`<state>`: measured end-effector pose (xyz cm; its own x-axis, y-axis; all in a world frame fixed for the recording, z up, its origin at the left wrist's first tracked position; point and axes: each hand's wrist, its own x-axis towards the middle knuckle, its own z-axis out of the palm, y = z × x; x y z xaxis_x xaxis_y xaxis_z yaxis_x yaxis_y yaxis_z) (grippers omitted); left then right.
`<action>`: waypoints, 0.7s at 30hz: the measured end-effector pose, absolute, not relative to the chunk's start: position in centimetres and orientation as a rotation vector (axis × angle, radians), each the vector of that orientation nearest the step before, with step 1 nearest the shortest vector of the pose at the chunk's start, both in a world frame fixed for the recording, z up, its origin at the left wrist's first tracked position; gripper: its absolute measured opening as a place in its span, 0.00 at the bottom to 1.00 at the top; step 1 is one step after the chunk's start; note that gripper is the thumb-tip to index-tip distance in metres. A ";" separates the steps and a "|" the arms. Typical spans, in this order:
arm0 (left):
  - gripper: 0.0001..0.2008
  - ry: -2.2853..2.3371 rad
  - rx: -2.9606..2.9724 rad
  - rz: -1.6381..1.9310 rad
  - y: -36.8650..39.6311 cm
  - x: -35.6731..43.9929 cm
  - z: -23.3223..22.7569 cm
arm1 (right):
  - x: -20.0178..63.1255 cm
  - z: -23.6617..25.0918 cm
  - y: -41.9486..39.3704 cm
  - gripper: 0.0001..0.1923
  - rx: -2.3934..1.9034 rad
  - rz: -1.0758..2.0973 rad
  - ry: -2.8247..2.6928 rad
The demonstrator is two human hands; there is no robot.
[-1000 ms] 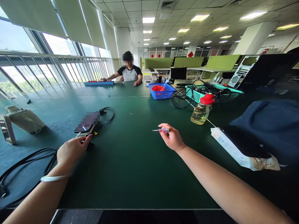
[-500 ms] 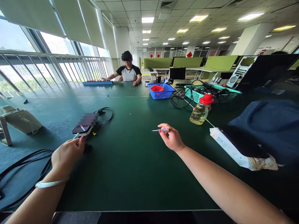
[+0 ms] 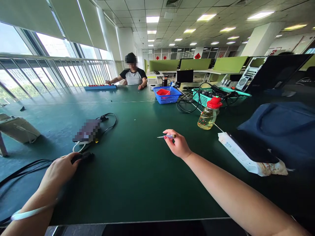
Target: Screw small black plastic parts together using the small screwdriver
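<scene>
Right hand (image 3: pixel 179 145): thumb and fingertips closed on a slim screwdriver (image 3: pixel 169 136), over the desk (image 3: pixel 137 183), blade pointing toward the left side. Left hand (image 3: pixel 59 170): half curled at a black plug (image 3: pixel 87 157) — whether it actually grips cannot be told, the fingers being partly hidden. Advisable: take the plug by its body, not by the black cable (image 3: pixel 31 164), and keep the blade level, well clear of the left hand.

Slim screwdriver (image 3: pixel 169 136) in the right hand (image 3: pixel 179 145); left hand (image 3: pixel 59 170) at a black object (image 3: pixel 87 157).
</scene>
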<state>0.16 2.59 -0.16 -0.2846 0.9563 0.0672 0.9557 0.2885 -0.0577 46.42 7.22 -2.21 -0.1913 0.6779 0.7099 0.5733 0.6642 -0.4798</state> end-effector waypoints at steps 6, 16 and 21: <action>0.30 -2.347 -1.635 -0.251 0.5 2.7 1.2 | 46.4 -2.1 7.1 0.09 -0.981 0.131 -1.876; 0.27 -2.119 -1.838 0.029 2.0 6.2 1.4 | 46.4 -2.1 7.1 0.09 -0.971 0.144 -1.872; 0.25 -2.114 -1.811 0.156 2.6 7.1 1.7 | 46.4 -1.9 6.9 0.09 -0.975 0.133 -1.871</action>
<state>7.11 2.63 1.72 -0.1204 0.9739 0.1924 0.9352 0.1763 -0.3071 46.44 6.92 -1.94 -0.1941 0.6729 0.7138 0.5651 0.6715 -0.4793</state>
